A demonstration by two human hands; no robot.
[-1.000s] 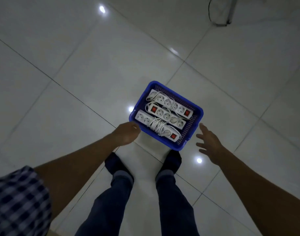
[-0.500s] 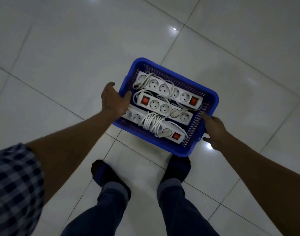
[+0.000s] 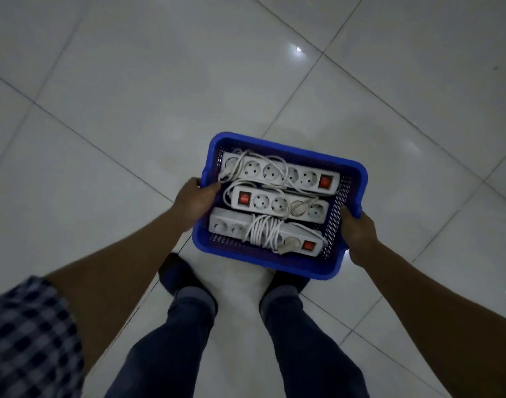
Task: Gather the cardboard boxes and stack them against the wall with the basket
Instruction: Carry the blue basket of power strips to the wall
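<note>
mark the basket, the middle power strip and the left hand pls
basket point(image 3: 263, 261): head view, near rim, bare blue plastic.
middle power strip point(image 3: 279, 203): head view, white top face between sockets.
left hand point(image 3: 196, 203): head view, back of the hand at the basket's left rim.

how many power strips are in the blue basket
3, side by side in the basket: the far strip, the middle strip and the near strip with its cord coiled round it. None seem hidden beneath.
</note>
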